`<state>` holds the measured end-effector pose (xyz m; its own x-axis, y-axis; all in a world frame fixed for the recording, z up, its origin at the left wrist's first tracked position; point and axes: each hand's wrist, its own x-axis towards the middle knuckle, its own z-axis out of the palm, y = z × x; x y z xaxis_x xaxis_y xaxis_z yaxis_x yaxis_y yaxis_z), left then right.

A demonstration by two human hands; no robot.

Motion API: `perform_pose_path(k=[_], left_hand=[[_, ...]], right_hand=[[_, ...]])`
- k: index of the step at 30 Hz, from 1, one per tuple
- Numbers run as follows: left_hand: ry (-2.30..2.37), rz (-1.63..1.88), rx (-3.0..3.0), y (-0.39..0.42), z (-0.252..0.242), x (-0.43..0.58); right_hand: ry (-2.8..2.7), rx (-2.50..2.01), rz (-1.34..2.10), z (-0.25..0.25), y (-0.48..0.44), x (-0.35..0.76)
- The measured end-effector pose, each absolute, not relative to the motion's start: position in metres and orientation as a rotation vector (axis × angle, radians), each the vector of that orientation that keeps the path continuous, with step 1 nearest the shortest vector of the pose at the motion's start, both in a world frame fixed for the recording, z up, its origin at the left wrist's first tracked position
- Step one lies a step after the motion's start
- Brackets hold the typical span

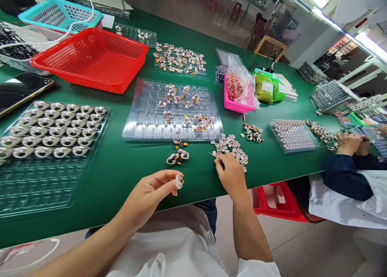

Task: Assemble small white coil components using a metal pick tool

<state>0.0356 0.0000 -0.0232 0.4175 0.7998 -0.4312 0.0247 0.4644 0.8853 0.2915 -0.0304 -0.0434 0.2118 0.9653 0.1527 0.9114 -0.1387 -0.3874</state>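
Observation:
My left hand pinches a small white earbud-like housing between thumb and fingers, above the front edge of the table. My right hand is at the near side of a pile of flat white caps. Its fingers are closed round a thin pointed tool, whose tip sticks out to the left; most of the tool is hidden. Between the hands, a little further back, lie several loose housings with yellow and dark bits. Behind them, more housings rest on a clear tray.
At left, a clear tray holds rows of silvery-white shells. Behind it stand a red basket and a phone. A pink basket and green bags sit at right. A co-worker's hands are at far right.

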Motion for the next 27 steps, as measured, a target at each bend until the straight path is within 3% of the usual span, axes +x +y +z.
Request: perform_pose_path(k=[4,11,21,27], left_hand=[[1.01,0.634,0.955,0.0,-0.025,0.032],[0.881,0.729,0.887,-0.003,-0.016,0.033],[0.789,0.84,1.087,-0.019,-0.002,0.011],[0.851,0.898,0.876,-0.015,0.001,0.003]], right_hand=[[-1.653,-2.001,0.188,-0.036,-0.042,0.287],[-1.123,-1.421,0.776,-0.042,-0.069,0.22],[-1.266,-1.428,0.572,-0.048,-0.063,0.175],[-1.042,-1.189,0.9,-0.05,-0.056,0.17]])
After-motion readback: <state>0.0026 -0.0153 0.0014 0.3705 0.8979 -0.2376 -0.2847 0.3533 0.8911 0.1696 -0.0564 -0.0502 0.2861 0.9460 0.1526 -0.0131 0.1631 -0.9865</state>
